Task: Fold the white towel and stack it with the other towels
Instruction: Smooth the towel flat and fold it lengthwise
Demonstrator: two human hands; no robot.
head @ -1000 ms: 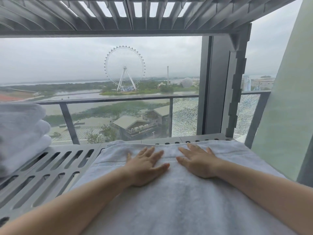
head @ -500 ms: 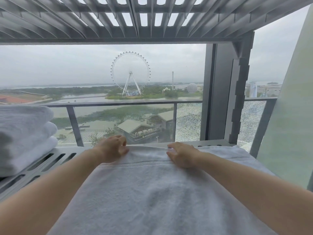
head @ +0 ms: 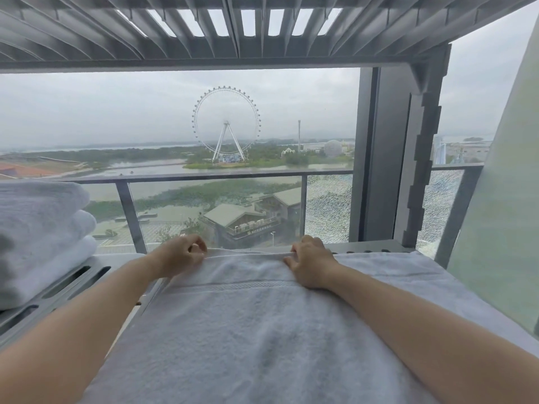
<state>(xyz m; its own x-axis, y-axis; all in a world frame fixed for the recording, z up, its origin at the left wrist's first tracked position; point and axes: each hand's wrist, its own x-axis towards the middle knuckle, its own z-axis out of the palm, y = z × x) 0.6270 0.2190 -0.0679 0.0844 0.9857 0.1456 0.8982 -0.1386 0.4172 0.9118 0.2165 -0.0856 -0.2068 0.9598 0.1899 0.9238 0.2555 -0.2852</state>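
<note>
status: early-to-mid, by my read; white towel (head: 262,330) lies spread flat on the grey slotted shelf (head: 73,282), running from the near edge of view out to the far side by the window; not on the pile yet.
left hand (head: 178,255) and right hand (head: 310,265) are both at the towel's far hem, apart from each other; on each the fingers (head: 196,246) are curled in tight and pinch the hem; the hem is bunched and slightly raised between the two grips; nothing else held.
looks like setup for bringing the far edge back toward the body, i.e. a fold about to start, not yet made.
a lower layer of cloth shows out to the right of the right forearm, so one fold may already be in; can't tell the layer count from this angle.
stack of folded towels (head: 40,234) sits at the left end of the same shelf, three rounded folds visible; well apart from the working towel, bare slots between.
left to do, as i judge it: complete this fold; probably one or two more to match the pile's footprint; lift and set it on top of the stack, edges squared.
</note>
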